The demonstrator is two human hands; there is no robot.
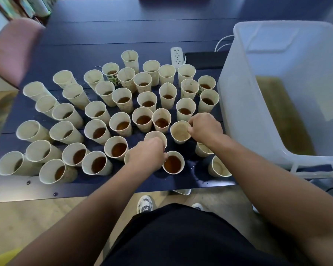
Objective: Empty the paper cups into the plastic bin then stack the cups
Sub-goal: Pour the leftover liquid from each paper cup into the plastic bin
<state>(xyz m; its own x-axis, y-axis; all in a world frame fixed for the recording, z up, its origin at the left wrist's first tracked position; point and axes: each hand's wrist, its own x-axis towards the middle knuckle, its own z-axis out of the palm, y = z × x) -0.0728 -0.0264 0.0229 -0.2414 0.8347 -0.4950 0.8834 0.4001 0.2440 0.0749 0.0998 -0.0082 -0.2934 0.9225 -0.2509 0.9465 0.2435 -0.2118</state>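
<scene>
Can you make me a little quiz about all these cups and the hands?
1. True or false: the bin stands left of the cups.
2. What does the right hand pinch: A) an empty cup, B) the power strip, C) a shoe?
3. Fill in: the cup just right of the left hand holds ____ liquid.

Key: 1 false; 2 A; 3 brown.

Densely packed paper cups [121, 123] across the dark table [108, 31], rims nearly touching, little room between. Open tabletop beyond the far row, up to a power strip [177, 57]. Walled off on the right by the plastic bin [236, 96]. Narrow bare strip along the near edge.
</scene>
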